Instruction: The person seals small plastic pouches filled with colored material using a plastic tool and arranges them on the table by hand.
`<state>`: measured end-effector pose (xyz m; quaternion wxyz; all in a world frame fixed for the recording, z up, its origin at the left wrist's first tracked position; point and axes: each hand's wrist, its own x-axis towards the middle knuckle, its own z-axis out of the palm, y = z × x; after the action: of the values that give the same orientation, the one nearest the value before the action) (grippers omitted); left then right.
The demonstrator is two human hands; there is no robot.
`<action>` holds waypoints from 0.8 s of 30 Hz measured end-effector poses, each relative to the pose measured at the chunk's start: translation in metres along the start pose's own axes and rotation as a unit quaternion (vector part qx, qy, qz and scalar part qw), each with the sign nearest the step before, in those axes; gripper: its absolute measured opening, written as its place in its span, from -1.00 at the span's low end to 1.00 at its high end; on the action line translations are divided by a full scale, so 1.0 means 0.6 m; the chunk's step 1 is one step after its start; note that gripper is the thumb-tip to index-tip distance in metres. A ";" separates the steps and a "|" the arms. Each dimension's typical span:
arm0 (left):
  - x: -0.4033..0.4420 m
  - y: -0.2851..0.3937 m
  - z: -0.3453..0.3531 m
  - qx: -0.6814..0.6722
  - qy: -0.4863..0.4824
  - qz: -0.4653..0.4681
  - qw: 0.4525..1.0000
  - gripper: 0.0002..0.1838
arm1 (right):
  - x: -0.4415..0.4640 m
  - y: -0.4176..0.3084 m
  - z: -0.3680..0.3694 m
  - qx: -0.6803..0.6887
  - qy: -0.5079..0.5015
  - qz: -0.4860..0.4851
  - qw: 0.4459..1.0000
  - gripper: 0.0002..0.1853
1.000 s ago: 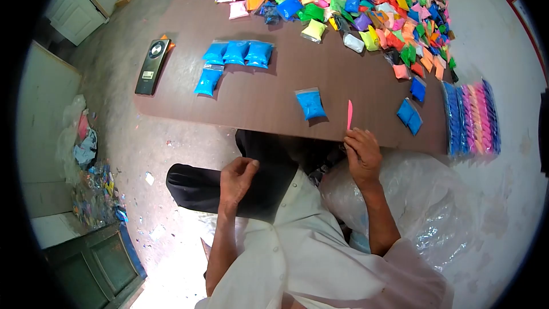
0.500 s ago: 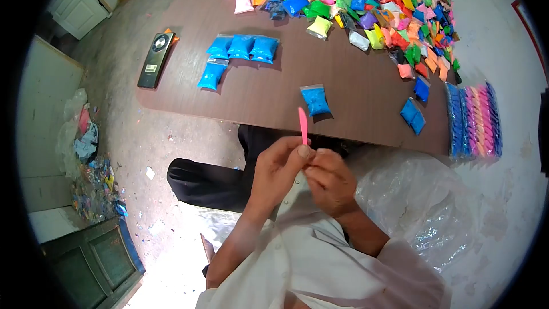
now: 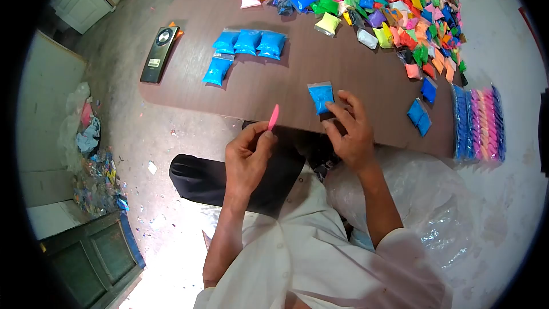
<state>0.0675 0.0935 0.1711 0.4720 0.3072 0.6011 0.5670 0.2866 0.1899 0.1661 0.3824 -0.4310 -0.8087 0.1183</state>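
Note:
Pinched in my left hand (image 3: 249,157) is a small pink plastic knife (image 3: 274,117), its blade pointing up, just off the table's front edge. My right hand (image 3: 351,131) is open with its fingers apart, at a blue packet (image 3: 320,96) near that edge. The fingertips overlap the packet's lower right side; whether they touch it I cannot tell. Several plump blue packets (image 3: 247,42) sit in a group farther back to the left.
A phone (image 3: 159,55) lies on the left of the brown table (image 3: 189,94). Many coloured packets (image 3: 394,17) are heaped at the back right. Two flat blue packets (image 3: 419,117) lie near the right edge, beside bundled blue and pink packs (image 3: 479,125). Clear plastic sheeting (image 3: 423,206) is at my right.
My hands have come apart. The left moved left with the pink knife, while the right went up and forward, opening over the blue packet. The camera view has shifted slightly.

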 end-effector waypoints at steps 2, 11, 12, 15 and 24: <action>0.006 -0.008 -0.005 0.093 -0.022 0.031 0.995 -0.77 | 0.005 0.025 0.006 0.016 -0.012 -0.002 1.000 -0.69; 0.027 0.002 0.043 0.196 -0.001 0.143 0.970 -0.76 | -0.026 0.026 0.022 0.025 -0.040 -0.089 0.995 -0.70; 0.029 -0.004 0.052 0.224 -0.004 0.166 0.960 -0.79 | -0.028 0.024 0.024 0.035 -0.027 -0.098 0.994 -0.70; 0.033 -0.016 0.076 0.276 -0.023 0.187 0.942 -0.82 | -0.032 0.028 0.027 0.051 -0.015 -0.091 0.994 -0.71; 0.104 -0.009 0.062 0.453 0.004 0.265 0.851 -0.80 | -0.030 0.037 0.034 0.062 -0.013 -0.096 0.993 -0.70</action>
<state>0.0797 0.1635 0.1554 0.1101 0.6323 0.6890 0.3366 0.2911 0.1920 0.1314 0.4078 -0.3251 -0.8422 0.1365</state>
